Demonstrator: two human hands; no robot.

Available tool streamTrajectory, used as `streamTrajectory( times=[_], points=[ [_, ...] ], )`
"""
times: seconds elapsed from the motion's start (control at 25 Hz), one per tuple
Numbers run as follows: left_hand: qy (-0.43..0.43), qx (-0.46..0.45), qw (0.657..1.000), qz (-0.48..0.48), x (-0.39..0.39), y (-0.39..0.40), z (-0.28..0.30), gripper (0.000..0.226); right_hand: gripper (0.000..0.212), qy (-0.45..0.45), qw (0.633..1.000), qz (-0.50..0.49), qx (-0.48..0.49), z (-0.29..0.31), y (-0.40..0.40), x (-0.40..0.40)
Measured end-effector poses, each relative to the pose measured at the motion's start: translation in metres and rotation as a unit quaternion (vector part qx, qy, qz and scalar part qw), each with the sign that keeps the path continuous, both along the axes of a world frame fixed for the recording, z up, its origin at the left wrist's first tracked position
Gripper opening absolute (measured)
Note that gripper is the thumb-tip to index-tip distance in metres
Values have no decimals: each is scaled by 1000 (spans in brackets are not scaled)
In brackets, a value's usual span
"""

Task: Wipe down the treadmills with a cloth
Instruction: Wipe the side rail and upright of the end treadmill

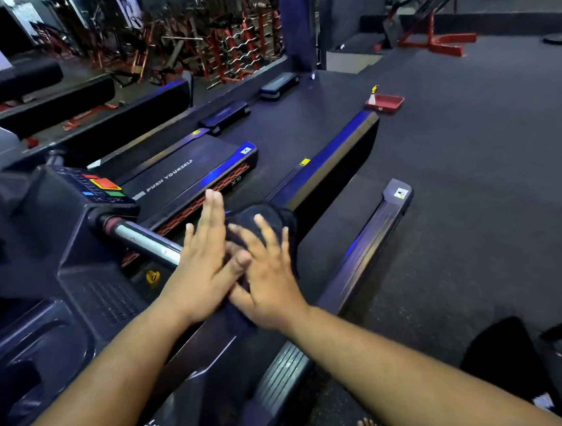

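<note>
A dark cloth (275, 218) lies over the right handrail of the nearest treadmill (86, 297). My right hand (267, 271) lies flat on the cloth with its fingers spread. My left hand (205, 256) is beside it, fingers straight, its thumb against the right hand and the cloth's near edge. The chrome handlebar (146, 241) runs from the console (100, 187) toward my left hand. Most of the cloth is hidden under the hands.
A second treadmill belt (181, 174) reading "PUSH YOURSELF" lies beyond the console. A red tray (386, 103) with a spray bottle (372, 96) sits on the floor at the back. Step platforms (278, 85) line the mirror wall. Rubber floor spreads to the right.
</note>
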State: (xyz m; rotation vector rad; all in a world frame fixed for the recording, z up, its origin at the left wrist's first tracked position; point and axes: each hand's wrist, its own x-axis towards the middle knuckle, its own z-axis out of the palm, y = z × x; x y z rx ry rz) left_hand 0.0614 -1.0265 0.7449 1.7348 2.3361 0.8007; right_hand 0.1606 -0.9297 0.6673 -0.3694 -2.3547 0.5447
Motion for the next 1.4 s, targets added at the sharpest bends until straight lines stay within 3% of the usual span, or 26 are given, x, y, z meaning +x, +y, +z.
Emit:
streamTrajectory(
  times=[0.12,0.2,0.28,0.4,0.48,0.6,0.68,0.8,0.88,1.04,1.08,1.12,1.2,1.24,1.32,1.4],
  points=[
    [-30,21,999,18,-1,-5,-1,107,65,50,997,-55,12,-7,38,-10],
    [-8,0,1000,25,3,-3,-1,110,68,84,971,-160,-154,8,63,-22],
    [8,-30,999,22,6,0,1,112,70,108,933,-200,-279,13,33,-30],
    [20,-55,998,16,5,5,1,109,64,142,951,-91,-257,-8,-40,-14],
    [58,-83,995,16,5,4,0,106,69,179,943,-92,-266,-26,-12,-13],
    [159,-144,976,24,8,7,-4,108,80,226,861,-220,-398,-13,77,-33],
    [179,-171,968,37,11,12,-2,110,84,224,830,-241,-451,-6,71,-39],
    [160,-177,970,56,12,30,6,113,73,214,870,-150,-419,-11,11,-31],
    [164,-186,967,58,12,49,9,114,69,245,872,-131,-402,-15,46,-31],
    [196,-235,951,49,12,81,6,112,61,223,824,-234,-466,10,170,-37],
    [195,-238,950,44,13,85,4,113,60,192,841,-239,-446,14,169,-36],
    [189,-237,952,45,12,89,2,115,58,162,885,-225,-375,15,161,-32],
    [174,-223,957,59,10,100,-1,118,53,75,972,-134,-176,8,154,-20],
    [177,-222,957,61,9,103,-2,117,50,35,990,-88,-100,6,170,-13],
    [184,-225,955,61,8,106,-4,114,46,-22,995,-91,-16,16,230,-8],
    [178,-221,957,65,9,107,-3,111,42,-85,983,-158,-33,39,288,-18]
  ],
)
